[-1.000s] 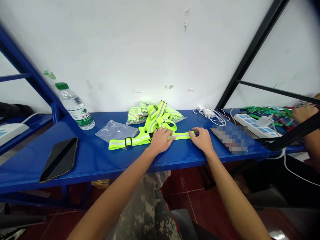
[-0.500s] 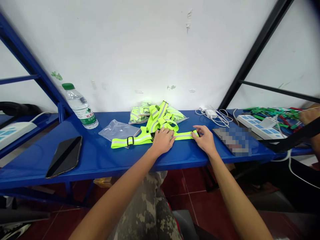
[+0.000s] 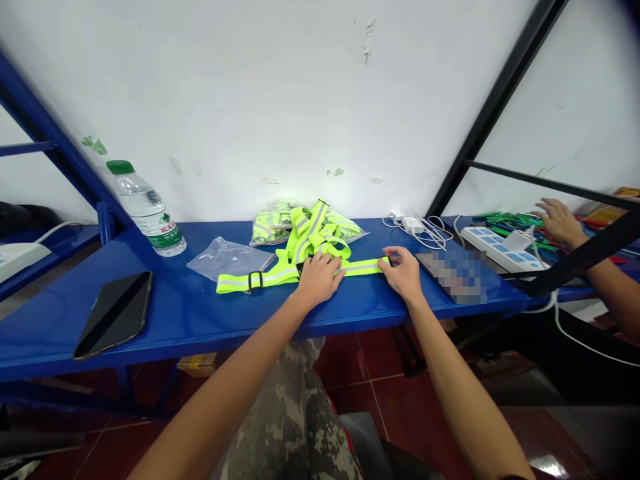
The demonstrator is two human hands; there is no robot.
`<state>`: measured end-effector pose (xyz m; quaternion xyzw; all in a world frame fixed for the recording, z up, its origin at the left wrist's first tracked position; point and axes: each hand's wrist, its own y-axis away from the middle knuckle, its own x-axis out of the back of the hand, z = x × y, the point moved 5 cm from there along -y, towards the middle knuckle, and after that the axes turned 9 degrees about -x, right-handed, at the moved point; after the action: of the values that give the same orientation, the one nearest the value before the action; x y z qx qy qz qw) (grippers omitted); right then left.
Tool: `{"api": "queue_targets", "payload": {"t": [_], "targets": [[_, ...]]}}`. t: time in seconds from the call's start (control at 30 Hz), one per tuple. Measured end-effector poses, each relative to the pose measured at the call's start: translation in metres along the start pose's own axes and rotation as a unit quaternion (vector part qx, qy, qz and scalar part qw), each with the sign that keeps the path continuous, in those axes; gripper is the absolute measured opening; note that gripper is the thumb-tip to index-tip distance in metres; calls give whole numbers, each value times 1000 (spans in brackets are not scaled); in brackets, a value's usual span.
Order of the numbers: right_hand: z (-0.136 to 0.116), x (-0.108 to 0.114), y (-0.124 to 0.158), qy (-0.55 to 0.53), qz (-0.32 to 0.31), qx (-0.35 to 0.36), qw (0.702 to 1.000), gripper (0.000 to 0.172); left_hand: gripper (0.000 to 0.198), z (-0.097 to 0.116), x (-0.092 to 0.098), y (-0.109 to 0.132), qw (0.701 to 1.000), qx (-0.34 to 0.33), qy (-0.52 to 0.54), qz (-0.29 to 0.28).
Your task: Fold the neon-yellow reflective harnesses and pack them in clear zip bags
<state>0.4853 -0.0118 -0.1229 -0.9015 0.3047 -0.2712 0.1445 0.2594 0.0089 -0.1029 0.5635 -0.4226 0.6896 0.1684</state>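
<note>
A neon yellow-green reflective elastic harness [image 3: 313,230] with a silver stripe lies on the blue table, its straps heaped at the middle and stretched out to both sides. My left hand [image 3: 319,279] presses over the harness by a black buckle, fingers curled on the strap. The right-hand end of the strap is pinched between thumb and fingers of my right hand [image 3: 403,272]. A black slider [image 3: 255,280] sits on the strap's left end. Behind the harness are clear bags of similar folded straps [image 3: 273,225]. An opened clear plastic bag [image 3: 225,257] lies to the left.
At the left stand a water bottle [image 3: 150,217] and a black phone [image 3: 116,312]. To the right are a white charger with cable [image 3: 414,225], a partly blurred phone [image 3: 453,277] and a power strip [image 3: 500,250]. Another person's hand [image 3: 560,220] is over green and red pieces.
The view has shifted slightly, moving things a little left in the picture. My hands keep their hold on the strap. The other person's hand has come into clearer view at the right.
</note>
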Motion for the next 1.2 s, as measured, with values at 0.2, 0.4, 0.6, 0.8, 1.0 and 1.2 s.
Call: {"api": "queue_targets", "payload": {"t": [0.2, 0.4, 0.6, 0.8, 1.0, 1.2], "targets": [[10, -1, -2, -33, -19, -43, 998, 44, 30, 0, 1, 0, 1000, -3, 15, -5], [11, -3, -1, -94, -62, -85, 990, 57, 28, 0, 3, 1, 1000, 2, 18, 6], [4, -4, 3, -131, -112, -87, 981, 64, 30, 1, 3, 2, 1000, 1, 12, 4], [8, -5, 1, -122, -108, -89, 983, 61, 31, 1, 3, 2, 1000, -2, 6, 7], [15, -5, -1, -143, -79, -89, 983, 61, 32, 1, 2, 3, 1000, -5, -2, 2], [22, -4, -2, -178, -46, -140, 973, 59, 32, 1, 1, 3, 1000, -5, -4, 4]]}}
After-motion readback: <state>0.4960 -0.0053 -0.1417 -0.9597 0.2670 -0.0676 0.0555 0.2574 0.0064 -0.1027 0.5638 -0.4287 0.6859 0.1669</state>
